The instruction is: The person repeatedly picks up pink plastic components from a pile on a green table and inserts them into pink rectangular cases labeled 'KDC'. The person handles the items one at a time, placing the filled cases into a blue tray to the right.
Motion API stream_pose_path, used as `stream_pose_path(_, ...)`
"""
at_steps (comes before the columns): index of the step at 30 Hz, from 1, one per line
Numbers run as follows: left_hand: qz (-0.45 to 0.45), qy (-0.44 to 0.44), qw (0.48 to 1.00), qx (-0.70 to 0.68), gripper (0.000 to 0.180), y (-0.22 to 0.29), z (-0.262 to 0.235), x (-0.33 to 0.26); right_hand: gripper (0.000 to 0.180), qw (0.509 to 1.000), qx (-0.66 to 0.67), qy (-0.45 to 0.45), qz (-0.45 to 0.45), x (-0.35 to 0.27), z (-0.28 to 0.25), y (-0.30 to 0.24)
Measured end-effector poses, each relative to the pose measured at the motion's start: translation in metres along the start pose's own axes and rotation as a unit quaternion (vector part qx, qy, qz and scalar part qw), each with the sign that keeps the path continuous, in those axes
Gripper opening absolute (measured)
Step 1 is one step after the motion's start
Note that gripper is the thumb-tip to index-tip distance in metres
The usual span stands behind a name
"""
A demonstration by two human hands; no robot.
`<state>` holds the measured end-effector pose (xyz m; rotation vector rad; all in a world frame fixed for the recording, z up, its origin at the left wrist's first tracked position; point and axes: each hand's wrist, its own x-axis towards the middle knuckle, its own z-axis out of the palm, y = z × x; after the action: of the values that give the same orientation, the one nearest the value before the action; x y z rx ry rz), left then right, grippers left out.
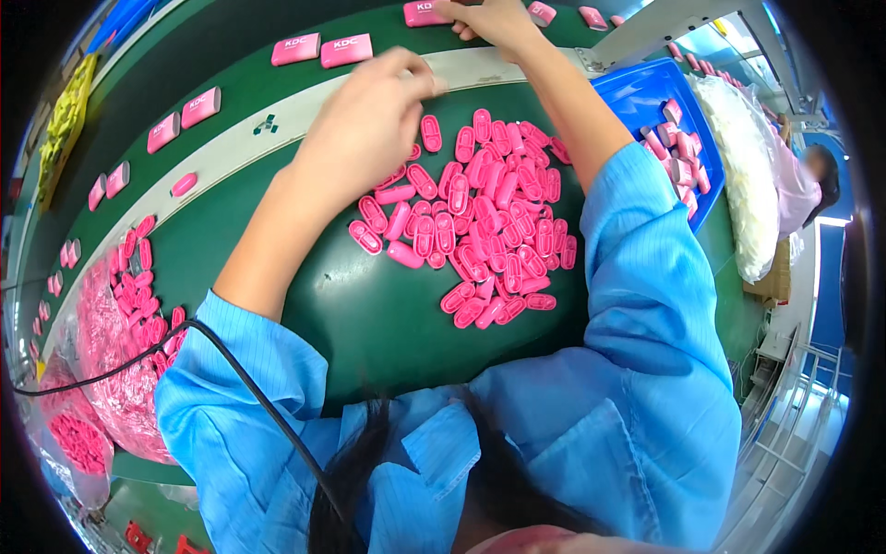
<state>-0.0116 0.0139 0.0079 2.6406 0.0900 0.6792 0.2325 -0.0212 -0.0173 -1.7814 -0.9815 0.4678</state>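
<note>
My right hand [503, 26] reaches to the far belt, its fingertips on the right end of a pink, rounded case [423, 13] with white lettering. My left hand [374, 125] hovers at the left edge of a heap of small pink oval plastic caps [489, 217]. Its fingers are curled in and slightly blurred; whatever they hold, if anything, is hidden. Many caps lie hollow side up on the green work surface [355, 314]. Just beyond my left hand, two pink cases [321, 50] stand on the belt.
A pale rail [249, 129] separates my surface from the green belt [240, 74], where more pink cases stand in a line. One loose cap [184, 185] rests on the rail. At right is a blue bin [637, 88] of cases; at left, a clear bag [115, 369] of caps and a black cable [249, 388].
</note>
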Motion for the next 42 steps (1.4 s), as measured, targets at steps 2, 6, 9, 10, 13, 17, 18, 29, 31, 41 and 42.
stream_pose_path(2,0.026,-0.007,1.0,0.013,0.025,0.007,0.001,-0.005,0.039,0.981,-0.172,0.081,-0.032,0.004,-0.015,-0.008)
stream_pose_path(6,0.045,-0.085,0.995,-0.031,0.021,-0.006,-0.001,-0.003,0.032,0.852,-0.483,0.168,-0.113,0.027,-0.064,0.04)
stream_pose_path(9,-0.011,-0.101,0.993,-0.066,0.018,-0.004,-0.001,0.001,0.033,0.84,-0.537,0.061,-0.05,0.031,-0.084,0.053)
stream_pose_path(10,-0.024,-0.084,0.995,-0.057,0.018,-0.004,0.001,0.0,0.034,0.868,-0.49,0.076,-0.039,0.016,-0.078,0.035)
stream_pose_path(13,-0.048,-0.056,0.997,0.004,0.021,0.0,0.005,-0.001,0.035,0.936,-0.343,0.084,0.017,-0.019,-0.066,0.004)
stream_pose_path(17,-0.053,-0.037,0.996,0.061,0.023,0.002,0.006,-0.005,0.032,0.939,-0.332,0.053,-0.078,-0.019,-0.069,0.013)
stream_pose_path(18,-0.047,-0.051,0.996,0.06,0.023,0.001,0.005,-0.005,0.03,0.932,-0.343,0.039,-0.112,-0.021,-0.073,0.012)
stream_pose_path(29,-0.278,0.015,0.907,-0.317,0.04,-0.014,0.006,0.008,0.02,0.959,0.222,-0.171,0.036,-0.095,-0.022,-0.038)
stream_pose_path(31,-0.268,0.064,0.862,-0.426,0.045,-0.02,0.017,0.007,0.02,0.94,0.276,-0.191,0.06,-0.092,-0.012,-0.018)
stream_pose_path(41,-0.285,0.075,0.848,-0.44,0.04,-0.015,0.009,0.006,0.031,0.966,0.23,-0.121,0.001,-0.102,0.005,-0.02)
stream_pose_path(42,-0.28,0.072,0.845,-0.449,0.04,-0.018,0.011,0.007,0.027,0.956,0.261,-0.131,0.013,-0.103,0.004,-0.019)
